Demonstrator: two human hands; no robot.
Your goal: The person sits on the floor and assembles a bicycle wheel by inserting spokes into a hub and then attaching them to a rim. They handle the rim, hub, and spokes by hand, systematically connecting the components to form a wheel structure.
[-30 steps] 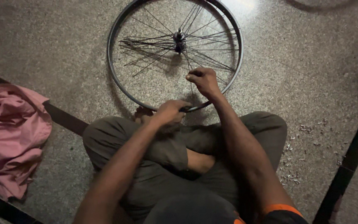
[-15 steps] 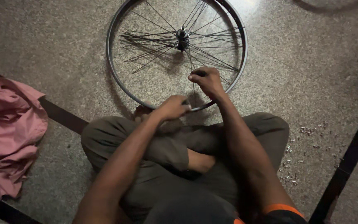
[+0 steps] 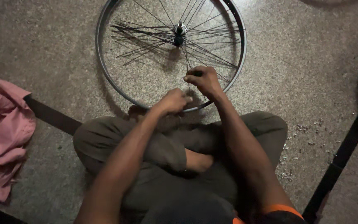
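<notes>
- The round metal bicycle wheel rim with thin dark spokes lies flat on the speckled stone floor, just in front of a person sitting cross-legged in olive-grey trousers; its hub stands up in the middle.
- The left hand is curled closed over the near edge of the rim, knuckles up, fingers pressed together on the metal.
- The right hand sits just inside the rim, fingers bunched and pinching at a spoke; what it nips between the fingertips is too small and dark to tell.
- The two hands are close together, nearly touching.
- A crumpled pink cloth lies on the floor well off to the person's left.
- Small metal bits are scattered on the floor by the right knee.
- Dark strips cross the floor on both sides.
</notes>
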